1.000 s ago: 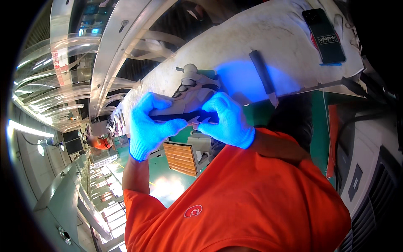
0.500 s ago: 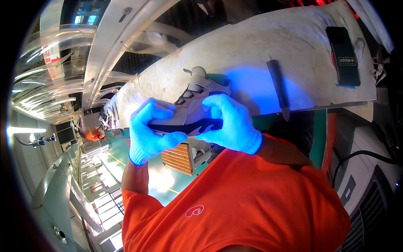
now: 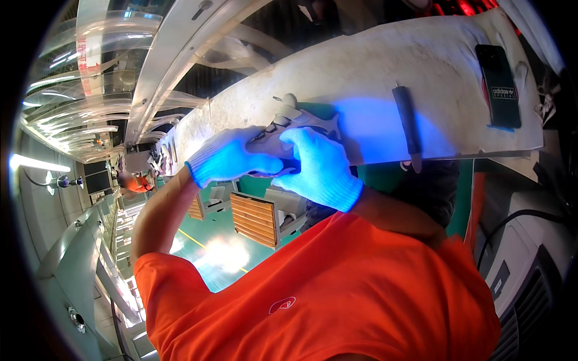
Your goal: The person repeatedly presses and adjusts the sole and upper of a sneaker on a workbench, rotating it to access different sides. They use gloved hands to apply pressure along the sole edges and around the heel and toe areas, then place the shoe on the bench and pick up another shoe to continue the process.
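Note:
A grey and beige sneaker (image 3: 289, 114) is held between my two gloved hands at the near edge of the work surface. My left hand (image 3: 232, 155) lies over the toe end, its fingers closed round the front. Gripping the near side around the midfoot is my right hand (image 3: 318, 165), with its thumb low by the sole. Both gloves are knitted and look bright blue under the blue light. The tongue and heel end point away from me. Most of the sole and toe is hidden behind the gloves.
A slim dark-handled tool with a pale tip (image 3: 408, 127) lies to the right, its end over the near edge. Farther right rests a black phone (image 3: 498, 84). The pale, stained work surface (image 3: 373, 66) curves across. Wooden slatted crates (image 3: 253, 218) stand on the floor below; a person in orange (image 3: 137, 183) is far left.
My left hand has moved up and over the toe, its forearm now reaching out farther left. The sneaker has tipped, so its dark sole side shows less. My right hand has shifted slightly.

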### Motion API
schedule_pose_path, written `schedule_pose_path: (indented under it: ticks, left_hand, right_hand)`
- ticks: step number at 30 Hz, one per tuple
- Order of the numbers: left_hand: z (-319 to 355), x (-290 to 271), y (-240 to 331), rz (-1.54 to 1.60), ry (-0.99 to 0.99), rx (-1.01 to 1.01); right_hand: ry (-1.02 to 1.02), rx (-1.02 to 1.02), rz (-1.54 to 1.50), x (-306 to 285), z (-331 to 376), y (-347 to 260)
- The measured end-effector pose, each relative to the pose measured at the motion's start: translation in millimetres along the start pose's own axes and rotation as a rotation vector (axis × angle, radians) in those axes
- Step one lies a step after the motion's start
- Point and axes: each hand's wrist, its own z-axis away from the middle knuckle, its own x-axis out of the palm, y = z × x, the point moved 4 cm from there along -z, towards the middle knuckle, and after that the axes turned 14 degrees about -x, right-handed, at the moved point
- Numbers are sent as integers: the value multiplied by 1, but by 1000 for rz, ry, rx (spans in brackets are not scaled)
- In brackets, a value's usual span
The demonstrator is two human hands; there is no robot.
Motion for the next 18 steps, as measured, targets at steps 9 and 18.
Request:
schedule_pose_path:
  ticks: [9, 18]
  left_hand:
    - [56, -8, 40, 40, 107, 156]
    - [89, 15, 49, -94, 515, 464]
  right_hand:
    - [61, 66, -175, -30, 11, -14]
    - [154, 0, -128, -36, 58, 0]
